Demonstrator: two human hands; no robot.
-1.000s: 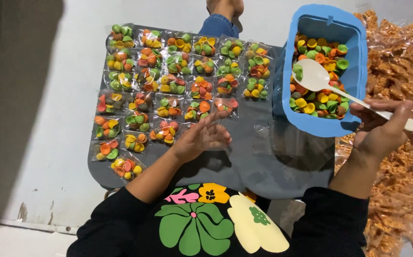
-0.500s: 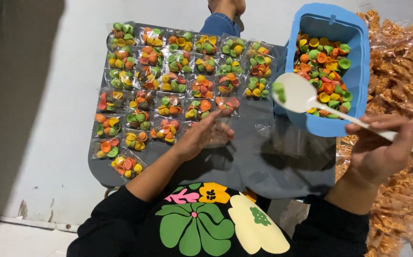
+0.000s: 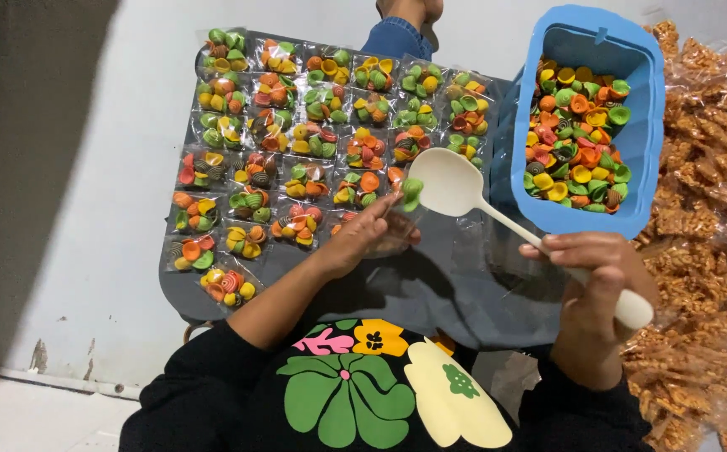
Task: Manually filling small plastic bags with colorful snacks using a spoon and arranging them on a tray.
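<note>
My right hand (image 3: 591, 276) grips the handle of a white plastic spoon (image 3: 454, 182). The spoon's bowl is tilted over a small clear bag (image 3: 387, 226), and green pieces drop from its edge. My left hand (image 3: 365, 236) holds that bag open on the dark grey tray (image 3: 430, 293). A blue tub (image 3: 641, 125) full of orange, green, yellow and red shell-shaped crackers stands to the right of the spoon.
Several filled little bags of coloured crackers (image 3: 296, 134) lie in rows across the tray's left and far part. A heap of clear bags with brown snacks (image 3: 707, 251) lies on the right. A person's knee in jeans (image 3: 397, 33) is at the far edge.
The spoon has left the blue tub and swung left to the small bag. My left hand has closed on the bag's mouth.
</note>
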